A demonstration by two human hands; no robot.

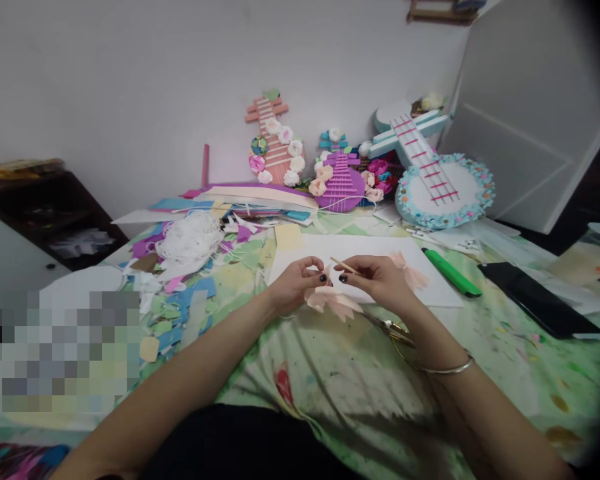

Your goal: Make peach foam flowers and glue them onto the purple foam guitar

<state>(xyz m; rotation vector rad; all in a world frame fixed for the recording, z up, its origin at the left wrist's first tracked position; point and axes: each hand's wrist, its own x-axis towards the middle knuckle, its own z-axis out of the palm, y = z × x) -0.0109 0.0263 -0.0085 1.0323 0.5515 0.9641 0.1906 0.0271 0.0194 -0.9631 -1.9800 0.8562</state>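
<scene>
My left hand (297,283) is closed in a pinch at the edge of a small peach paper petal, its fingertips pressed together over the white board (293,257). A thin pale stick (344,265) is held between the thumb and fingers of my right hand (377,277), close to the left fingertips. Below both hands lies a cluster of peach paper petals (333,301). More peach petals (411,270) rest on the board beyond my right hand. Gold-handled scissors (399,333) lie partly under my right wrist, so some of their handle is hidden.
A green marker (450,272) and a black phone (535,300) lie to the right. White string (190,241) and paper scraps (173,317) cover the left side. Decorated paper instruments, one pink (279,157), one purple (341,187), one light blue (445,190), lean at the back.
</scene>
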